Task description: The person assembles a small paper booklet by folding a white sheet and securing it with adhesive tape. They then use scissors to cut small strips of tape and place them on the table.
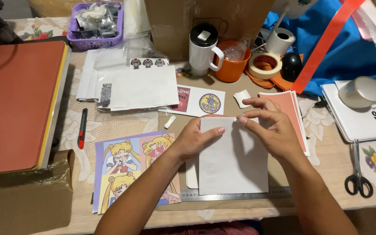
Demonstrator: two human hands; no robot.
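Both hands work at a white sheet of paper (233, 159) lying flat just right of the frame's centre, its lower edge against a metal ruler (236, 194) that runs along the bottom of the work area. The left hand (194, 139) lies on the sheet's upper left corner, fingers loosely curled, thumb stretched flat across the paper's top edge; it presses rather than grips. The right hand (270, 128) is at the upper right corner, thumb and forefinger pinched together at the top edge, the other fingers bent above; whether a thin layer is caught in the pinch cannot be told. A second pale sheet shows from under the left edge of the white one. Left of centre, low in the frame, lies a cartoon print (131, 167) of blonde girls in coloured panels, touching the left forearm. Just right of the right hand sits a stack of salmon-coloured sheets (294, 113). Upper centre: a white travel mug (203, 48) beside an orange cup (233, 63). Far left: a heat press with a red pad (16, 104), and a red utility knife (82, 128) near it. Scissors (357, 172) lie at lower right, a roll of clear tape (362, 92) above them.
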